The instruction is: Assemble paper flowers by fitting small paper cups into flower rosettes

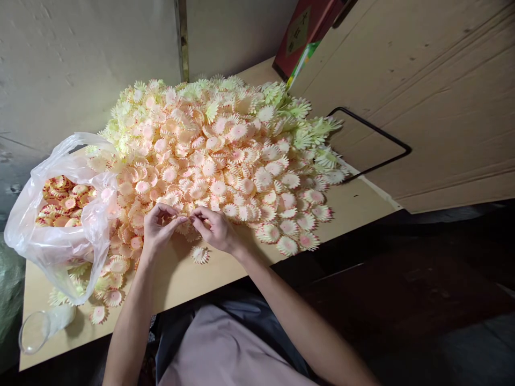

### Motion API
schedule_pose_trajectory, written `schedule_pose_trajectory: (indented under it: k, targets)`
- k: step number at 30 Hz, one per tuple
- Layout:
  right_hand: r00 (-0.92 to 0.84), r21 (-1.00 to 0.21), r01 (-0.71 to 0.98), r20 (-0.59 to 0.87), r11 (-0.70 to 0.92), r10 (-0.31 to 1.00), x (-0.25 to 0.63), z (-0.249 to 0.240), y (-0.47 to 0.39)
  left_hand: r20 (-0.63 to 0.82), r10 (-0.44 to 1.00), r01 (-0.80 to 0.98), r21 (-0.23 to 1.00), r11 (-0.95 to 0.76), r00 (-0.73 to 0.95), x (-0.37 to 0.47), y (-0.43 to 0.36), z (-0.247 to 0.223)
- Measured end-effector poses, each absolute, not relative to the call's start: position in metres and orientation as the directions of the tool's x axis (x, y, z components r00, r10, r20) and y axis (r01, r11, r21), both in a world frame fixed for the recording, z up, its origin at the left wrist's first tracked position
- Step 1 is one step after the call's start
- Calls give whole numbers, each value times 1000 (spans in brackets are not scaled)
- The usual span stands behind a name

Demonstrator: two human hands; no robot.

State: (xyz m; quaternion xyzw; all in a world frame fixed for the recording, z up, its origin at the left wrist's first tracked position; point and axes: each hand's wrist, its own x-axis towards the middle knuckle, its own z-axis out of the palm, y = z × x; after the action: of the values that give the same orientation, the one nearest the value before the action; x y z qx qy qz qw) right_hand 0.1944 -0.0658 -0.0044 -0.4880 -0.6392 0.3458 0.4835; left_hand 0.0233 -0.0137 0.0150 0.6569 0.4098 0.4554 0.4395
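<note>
My left hand and my right hand meet at the near edge of a big heap of artificial flower petals. Both have thumb and fingers pinched together, nearly touching each other. Whatever lies between the fingertips is too small to make out. Just below the hands a single pale petal piece lies on the table. The heaped pieces are round with jagged rims, pink and cream in the middle, greener at the back and right.
At left, a translucent plastic bag holds red-edged petal pieces. A clear glass is near the table's front left corner. A cardboard panel with a black metal loop stands at right; a red box is behind.
</note>
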Motion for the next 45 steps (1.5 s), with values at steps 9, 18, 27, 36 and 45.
schedule_pose_trajectory:
  k: [9,18,27,36,45]
  targets:
    - [-46,-914,284,289,290,956,194,-2,-67,163,955,188,959,-212,248,25,-15,15]
    - [-73,-886,336,315,320,946,195,-2,-67,196,950,308,913,-267,242,29,-14,12]
    - [60,-944,180,291,277,955,195,-1,-70,322,937,220,912,-346,137,27,-12,19]
    - [165,-949,138,302,282,939,203,0,-75,450,878,313,820,-479,165,27,-13,18]
    - [92,-948,-51,310,315,946,191,-10,-62,538,760,209,748,-630,364,21,-12,15]
